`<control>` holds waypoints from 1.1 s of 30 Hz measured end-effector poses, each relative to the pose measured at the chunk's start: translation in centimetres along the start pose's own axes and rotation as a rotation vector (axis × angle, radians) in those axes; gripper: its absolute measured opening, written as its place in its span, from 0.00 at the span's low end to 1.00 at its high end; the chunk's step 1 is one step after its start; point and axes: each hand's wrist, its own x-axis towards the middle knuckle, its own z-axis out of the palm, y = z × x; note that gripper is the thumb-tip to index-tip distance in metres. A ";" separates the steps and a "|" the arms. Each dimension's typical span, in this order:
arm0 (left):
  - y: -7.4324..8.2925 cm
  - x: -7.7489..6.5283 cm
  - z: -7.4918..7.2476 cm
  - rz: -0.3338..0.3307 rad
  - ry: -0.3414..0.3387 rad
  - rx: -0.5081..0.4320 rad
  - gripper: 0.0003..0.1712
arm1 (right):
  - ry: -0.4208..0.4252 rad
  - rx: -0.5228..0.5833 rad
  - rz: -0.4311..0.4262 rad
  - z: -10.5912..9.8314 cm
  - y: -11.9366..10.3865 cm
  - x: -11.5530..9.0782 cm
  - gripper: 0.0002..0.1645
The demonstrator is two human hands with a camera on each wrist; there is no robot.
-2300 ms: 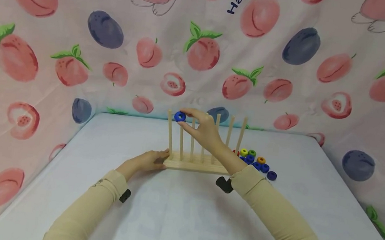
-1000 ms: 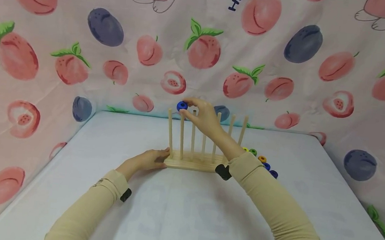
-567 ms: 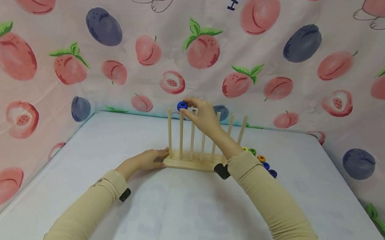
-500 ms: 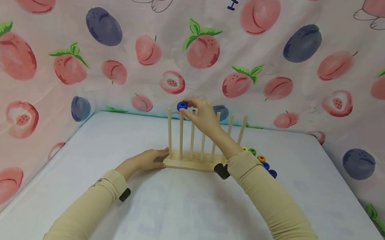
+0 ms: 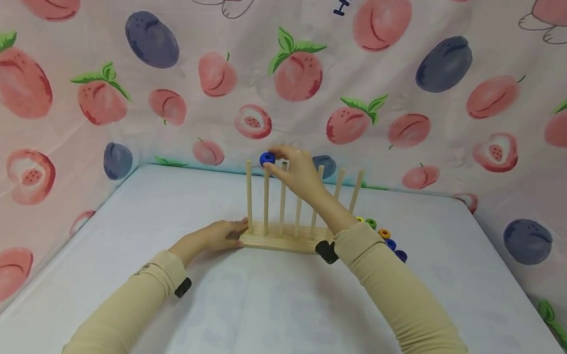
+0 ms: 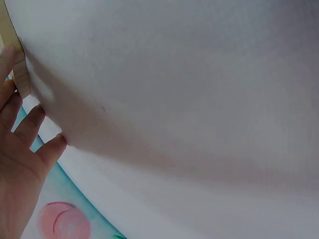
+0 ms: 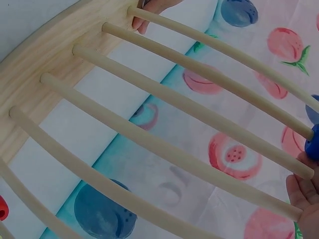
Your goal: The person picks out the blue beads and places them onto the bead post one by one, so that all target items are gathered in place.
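A wooden rack with a row of upright pegs has a flat base (image 5: 282, 243). My right hand (image 5: 301, 173) pinches a blue bead (image 5: 267, 160) with a hole through it, right at the top of the second peg (image 5: 266, 204) from the left. In the right wrist view, that bead (image 7: 312, 144) meets the peg's tip. My left hand (image 5: 218, 236) grips the left end of the base; the left wrist view has its fingers spread around the wooden end (image 6: 22, 79). No beads show on the pegs.
Loose beads lie on the white table right of the rack: green (image 5: 370, 223), orange (image 5: 384, 233) and blue (image 5: 400, 256). My right forearm partly hides this group. A red bead (image 7: 3, 208) shows at the right wrist view's edge. A fruit-print cloth (image 5: 289, 115) hangs behind.
My right hand has raised the blue bead from beside the second peg and tilted it flatter, then lowered it slightly onto the tip. My left hand has stayed on the base.
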 end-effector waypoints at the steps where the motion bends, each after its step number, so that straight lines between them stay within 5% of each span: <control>1: 0.0 0.0 0.0 0.000 0.000 -0.002 0.33 | -0.001 -0.002 0.000 0.0 0.0 0.0 0.21; 33: 0.2 0.1 0.1 -0.024 0.007 -0.042 0.32 | 0.109 0.052 -0.115 -1.6 0.6 -1.8 0.19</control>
